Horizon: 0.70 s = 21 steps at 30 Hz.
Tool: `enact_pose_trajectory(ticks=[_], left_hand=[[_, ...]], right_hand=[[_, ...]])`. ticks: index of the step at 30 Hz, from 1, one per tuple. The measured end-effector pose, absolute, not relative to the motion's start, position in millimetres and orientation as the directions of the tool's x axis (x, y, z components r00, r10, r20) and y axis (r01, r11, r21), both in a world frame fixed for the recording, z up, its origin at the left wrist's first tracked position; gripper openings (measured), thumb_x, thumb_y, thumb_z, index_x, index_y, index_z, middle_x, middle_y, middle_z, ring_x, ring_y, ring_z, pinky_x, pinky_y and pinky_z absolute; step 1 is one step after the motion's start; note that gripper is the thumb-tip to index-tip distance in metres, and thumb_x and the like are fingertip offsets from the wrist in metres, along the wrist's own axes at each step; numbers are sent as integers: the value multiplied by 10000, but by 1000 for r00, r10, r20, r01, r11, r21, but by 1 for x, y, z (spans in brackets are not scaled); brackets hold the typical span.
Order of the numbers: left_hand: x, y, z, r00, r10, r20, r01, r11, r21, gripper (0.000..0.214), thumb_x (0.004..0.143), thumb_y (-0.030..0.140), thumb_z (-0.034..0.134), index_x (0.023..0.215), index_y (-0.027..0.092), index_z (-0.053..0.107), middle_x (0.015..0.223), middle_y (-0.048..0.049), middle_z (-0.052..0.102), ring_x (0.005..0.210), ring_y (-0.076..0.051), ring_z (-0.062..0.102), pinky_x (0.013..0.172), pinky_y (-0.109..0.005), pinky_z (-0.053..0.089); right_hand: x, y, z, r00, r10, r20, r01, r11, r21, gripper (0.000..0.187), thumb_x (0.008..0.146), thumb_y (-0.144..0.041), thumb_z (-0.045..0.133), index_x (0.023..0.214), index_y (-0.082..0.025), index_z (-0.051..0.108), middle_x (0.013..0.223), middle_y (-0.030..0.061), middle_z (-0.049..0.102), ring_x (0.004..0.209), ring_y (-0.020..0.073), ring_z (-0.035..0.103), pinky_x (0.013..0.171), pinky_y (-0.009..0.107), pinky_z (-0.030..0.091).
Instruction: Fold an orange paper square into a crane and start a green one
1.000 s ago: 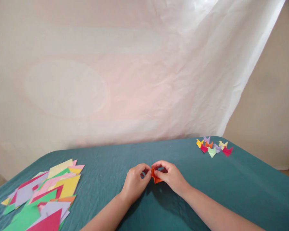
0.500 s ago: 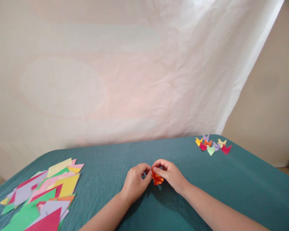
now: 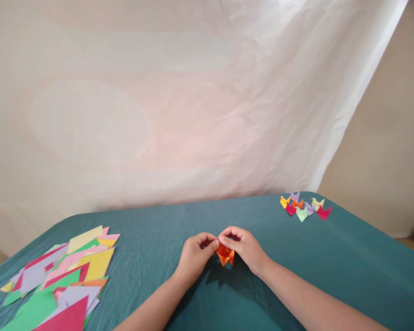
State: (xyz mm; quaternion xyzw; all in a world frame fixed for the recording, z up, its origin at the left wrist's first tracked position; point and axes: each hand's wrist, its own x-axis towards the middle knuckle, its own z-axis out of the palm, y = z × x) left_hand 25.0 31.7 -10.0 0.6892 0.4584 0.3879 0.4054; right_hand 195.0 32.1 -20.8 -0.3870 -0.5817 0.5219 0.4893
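Note:
An orange folded paper, an origami piece with pointed corners, hangs from my fingertips just above the table, its shadow falling on the cloth below. My left hand pinches its upper left edge between thumb and forefinger. From the other side, my right hand grips the top edge between thumb and fingers. Both sets of fingertips nearly meet there and hide that part of the paper. The piece's lower points face toward me.
A dark green cloth covers the table. Loose coloured paper sheets lie overlapping at the left. Several small origami birds in mixed colours stand grouped at the far right. Behind the table hangs a pale sheet.
My left fingers have moved up and right, closer to my right fingertips at the top of the orange paper. More of the paper's pointed lower part shows.

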Motion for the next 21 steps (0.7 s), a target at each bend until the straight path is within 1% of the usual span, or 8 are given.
enact_pose_trajectory(ticks=[5, 12, 17, 21], left_hand=[[26, 34, -9, 265, 957, 122, 194, -176, 965, 228, 790, 352, 582, 785, 135, 653, 692, -41, 653, 627, -141, 581, 601, -226, 454], [26, 35, -7, 293, 953, 73, 90, -104, 990, 233, 740, 359, 644, 802, 135, 645, 677, -28, 641, 617, -136, 586, 592, -230, 469], [26, 34, -6, 299, 951, 81, 74, -108, 991, 260, 782, 389, 602, 775, 133, 643, 672, -28, 632, 600, -126, 580, 592, -228, 469], [25, 32, -5, 312, 942, 121, 113, -163, 980, 251, 812, 379, 566, 786, 141, 640, 688, -28, 630, 625, -133, 583, 614, -236, 473]], right_hand=[[195, 32, -18, -247, 963, 108, -174, 66, -983, 250, 784, -398, 649, 814, -150, 668, 714, 11, 642, 637, 131, 551, 632, 251, 421], [196, 30, -16, -248, 965, 85, -195, 36, -980, 244, 727, -389, 703, 788, -157, 653, 699, 1, 624, 621, 123, 536, 612, 241, 409], [195, 30, -15, -259, 962, 84, -208, 30, -978, 253, 715, -387, 715, 789, -155, 647, 696, -2, 621, 616, 119, 532, 616, 242, 406], [195, 30, -14, -271, 958, 93, -193, 40, -980, 257, 724, -395, 709, 784, -154, 643, 678, -13, 609, 599, 110, 516, 603, 236, 392]])
